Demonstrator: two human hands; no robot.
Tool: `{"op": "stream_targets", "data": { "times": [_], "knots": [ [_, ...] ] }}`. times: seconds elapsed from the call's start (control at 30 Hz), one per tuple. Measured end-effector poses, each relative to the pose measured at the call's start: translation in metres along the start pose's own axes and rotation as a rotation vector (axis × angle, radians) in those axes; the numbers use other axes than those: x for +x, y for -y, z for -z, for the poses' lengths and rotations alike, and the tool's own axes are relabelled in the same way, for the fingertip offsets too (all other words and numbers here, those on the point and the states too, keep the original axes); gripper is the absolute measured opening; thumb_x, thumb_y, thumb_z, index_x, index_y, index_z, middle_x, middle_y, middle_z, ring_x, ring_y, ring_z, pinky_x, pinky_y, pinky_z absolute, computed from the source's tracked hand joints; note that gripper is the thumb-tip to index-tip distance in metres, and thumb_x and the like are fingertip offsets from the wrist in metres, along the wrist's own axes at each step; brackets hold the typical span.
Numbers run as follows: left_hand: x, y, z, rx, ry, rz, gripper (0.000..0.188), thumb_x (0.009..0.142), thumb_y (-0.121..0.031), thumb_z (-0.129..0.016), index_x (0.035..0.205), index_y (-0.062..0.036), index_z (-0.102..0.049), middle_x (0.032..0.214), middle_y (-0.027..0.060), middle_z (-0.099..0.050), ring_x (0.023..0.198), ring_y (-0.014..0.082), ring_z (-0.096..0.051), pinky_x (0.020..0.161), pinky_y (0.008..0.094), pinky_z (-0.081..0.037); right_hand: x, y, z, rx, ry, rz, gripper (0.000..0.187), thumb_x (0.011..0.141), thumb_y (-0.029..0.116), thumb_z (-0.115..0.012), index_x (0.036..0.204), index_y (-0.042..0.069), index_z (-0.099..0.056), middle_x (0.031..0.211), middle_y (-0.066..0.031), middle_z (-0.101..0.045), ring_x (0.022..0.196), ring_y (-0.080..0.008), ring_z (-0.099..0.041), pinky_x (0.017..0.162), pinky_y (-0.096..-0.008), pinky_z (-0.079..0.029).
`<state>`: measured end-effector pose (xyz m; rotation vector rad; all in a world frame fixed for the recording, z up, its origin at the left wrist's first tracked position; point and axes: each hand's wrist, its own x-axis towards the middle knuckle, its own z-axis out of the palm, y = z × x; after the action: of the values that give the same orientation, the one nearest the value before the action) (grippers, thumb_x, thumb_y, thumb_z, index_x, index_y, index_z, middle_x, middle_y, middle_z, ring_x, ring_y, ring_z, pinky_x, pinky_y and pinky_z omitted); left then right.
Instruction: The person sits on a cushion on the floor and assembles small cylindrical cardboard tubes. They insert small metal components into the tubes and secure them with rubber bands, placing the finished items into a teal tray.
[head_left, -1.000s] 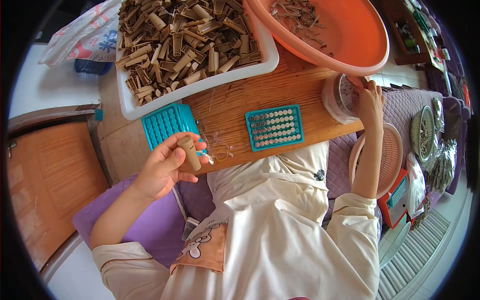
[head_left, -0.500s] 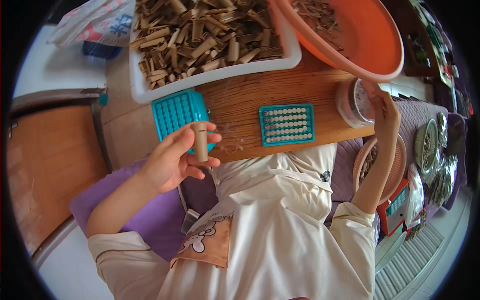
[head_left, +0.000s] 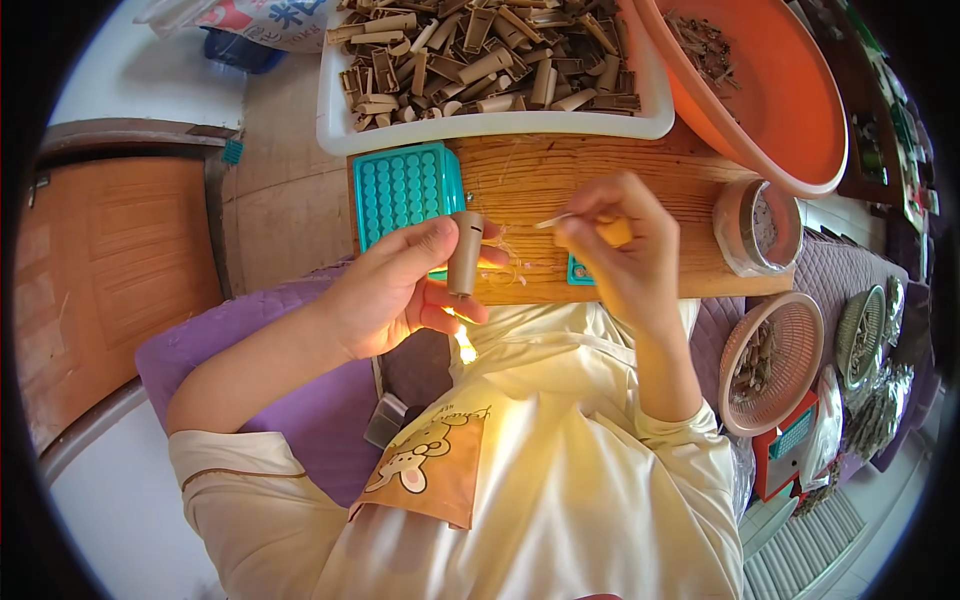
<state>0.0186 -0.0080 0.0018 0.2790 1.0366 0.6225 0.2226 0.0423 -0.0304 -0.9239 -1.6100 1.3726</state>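
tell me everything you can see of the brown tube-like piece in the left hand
The brown piece is a short, smooth, roughly cylindrical part, matte and plastic-looking, with a small dark slit near its top. It stands nearly upright, its top leaning slightly right. The left hand holds it, the thumb against its upper left side and fingers behind it. It is held up off the wooden table, near the teal tray. The right hand does not touch it. Its inside is hidden.
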Motion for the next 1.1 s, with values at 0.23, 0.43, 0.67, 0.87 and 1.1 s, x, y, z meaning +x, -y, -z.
{"op": "stream_targets", "data": {
  "times": [0.23,0.43,0.67,0.87,1.1],
  "knots": [
    [-0.008,0.004,-0.002,0.293,0.041,-0.151,0.042,0.092,-0.034,-0.036,0.122,-0.0048,-0.035,0.105,0.0088,-0.055,0.071,0.0166,-0.062,0.055,0.0210,-0.051,0.002,0.007,-0.028,-0.004,0.047,0.115,0.013,0.068,-0.008,-0.060,0.076,-0.001,-0.053,0.084,-0.0101,-0.058,0.072,-0.0189,-0.058,0.061,-0.0262,-0.048],
    [-0.008,0.004,-0.004,0.359,0.083,-0.205,0.046,0.090,-0.037,-0.039,0.122,-0.0040,-0.036,0.096,0.0060,-0.055,0.073,0.0154,-0.061,0.057,0.0220,-0.050,-0.006,0.010,-0.029,-0.177,0.044,0.266,0.015,0.068,-0.008,-0.059,0.079,0.000,-0.052,0.087,-0.0116,-0.059,0.071,-0.0231,-0.059,0.056,-0.0271,-0.049],
    [-0.009,0.009,-0.006,0.443,0.023,-0.244,0.043,0.091,-0.032,-0.038,0.122,-0.0021,-0.036,0.089,0.0049,-0.053,0.072,0.0130,-0.060,0.057,0.0216,-0.049,-0.008,0.003,-0.036,-0.198,0.056,0.294,0.015,0.068,-0.008,-0.059,0.078,0.000,-0.052,0.085,-0.0114,-0.059,0.071,-0.0242,-0.060,0.057,-0.0288,-0.049],
    [-0.011,0.008,-0.009,0.472,-0.019,-0.204,0.040,0.092,-0.028,-0.038,0.121,-0.0009,-0.037,0.085,0.0036,-0.052,0.069,0.0121,-0.059,0.056,0.0205,-0.048,-0.002,-0.006,-0.033,-0.176,0.120,0.282,0.013,0.064,-0.005,-0.062,0.072,0.001,-0.054,0.080,-0.0095,-0.059,0.067,-0.0237,-0.059,0.056,-0.0291,-0.048],
    [-0.008,0.008,-0.005,0.450,0.013,-0.182,0.040,0.091,-0.030,-0.039,0.120,-0.0025,-0.039,0.085,0.0031,-0.052,0.070,0.0124,-0.060,0.056,0.0201,-0.048,0.007,-0.004,-0.023,-0.166,0.263,0.303,0.013,0.064,-0.002,-0.063,0.073,0.001,-0.054,0.081,-0.0093,-0.059,0.068,-0.0237,-0.058,0.057,-0.0306,-0.048]
  ]
}}
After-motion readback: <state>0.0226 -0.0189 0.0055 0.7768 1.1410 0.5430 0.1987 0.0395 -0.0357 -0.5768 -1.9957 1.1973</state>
